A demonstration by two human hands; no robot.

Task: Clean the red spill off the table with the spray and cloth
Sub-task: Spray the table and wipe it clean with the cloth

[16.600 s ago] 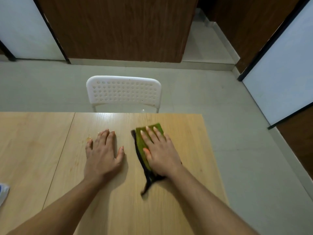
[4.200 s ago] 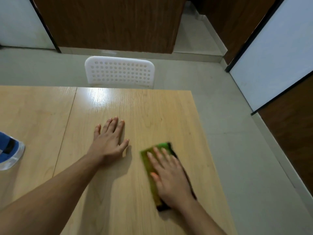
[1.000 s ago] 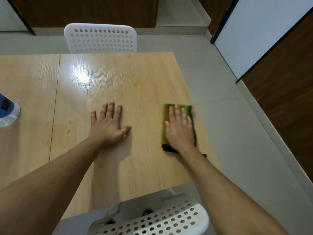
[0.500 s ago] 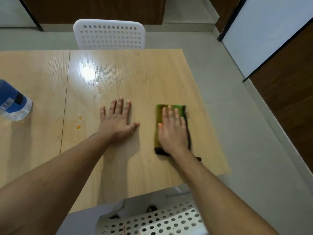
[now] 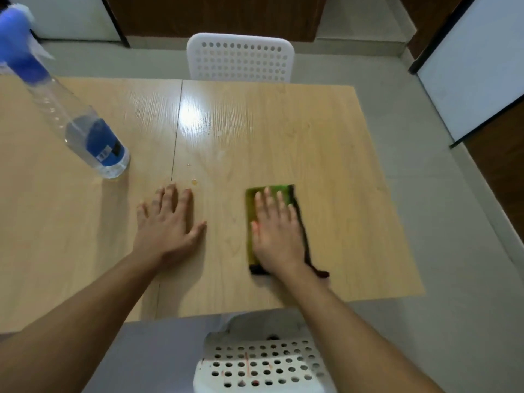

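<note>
Two hands flat on the desk (image 5: 326, 143), a pale wood-grain top with a seam running front to back. White perforated chair (image 5: 240, 59) at the far edge; a second chair seat (image 5: 263, 364) below the near edge.

Spray bottle (image 5: 85, 129) stands on the left panel, clear body, blue label and trigger head, well apart from both hands.

Left hand (image 5: 167, 222) lies spread, palm down, fingers straight, holding nothing. Right hand (image 5: 276, 231) lies flat with straight fingers on the green cloth (image 5: 251, 219), pressing it to the desk; a dark edge of the cloth trails out past the wrist.

Small orange-red droplet (image 5: 194, 181) sits just right of the seam, just beyond the left fingertips; a fainter speck beyond it. No larger red patch visible.

Risks, as I judge them: the cloth works right of centre while the residue lies near the seam, so those spots could be missed. A flat palm without a grip could slide off the cloth. The bottle could tip if the left arm sweeps outward.

Against half a second ago: the view has tilted, showing the whole bottle. The cloth and right hand sit in much the same place on the desk. The orange marks near the seam look fewer.
</note>
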